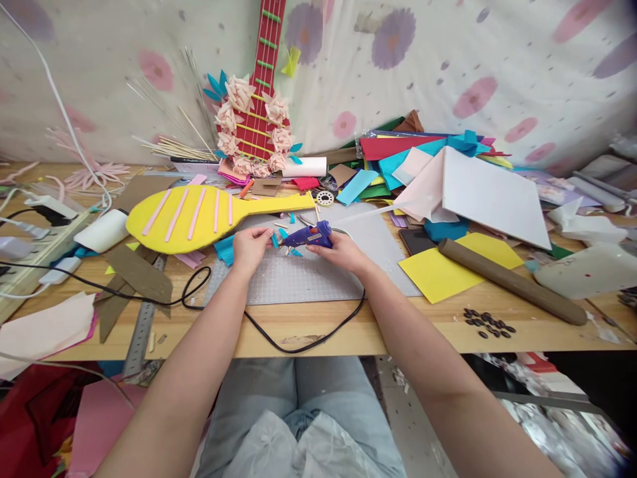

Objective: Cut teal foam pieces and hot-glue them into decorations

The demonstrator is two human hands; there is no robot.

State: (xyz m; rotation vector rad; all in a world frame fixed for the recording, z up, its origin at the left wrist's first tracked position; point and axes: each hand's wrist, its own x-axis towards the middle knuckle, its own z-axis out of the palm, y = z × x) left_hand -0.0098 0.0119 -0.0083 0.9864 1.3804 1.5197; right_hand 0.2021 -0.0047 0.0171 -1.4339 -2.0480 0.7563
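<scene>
My right hand (338, 251) grips a blue glue gun (309, 236) whose nozzle points left toward my left hand. My left hand (251, 244) pinches a small teal paper piece (275, 240) at the nozzle tip. Both hands hover over a grey cutting mat (298, 279). A black cord (279, 332) runs from the gun over the table's front edge. Just behind the hands lies a yellow guitar-shaped cutout (199, 212) with pink strips.
A red paper guitar with pink flowers (256, 126) leans on the back wall. Coloured paper piles (428, 159), a white sheet (490, 192), yellow paper (448, 272) and a brown tube (512, 282) fill the right. A power strip (34, 245) and metal ruler (142, 325) lie left.
</scene>
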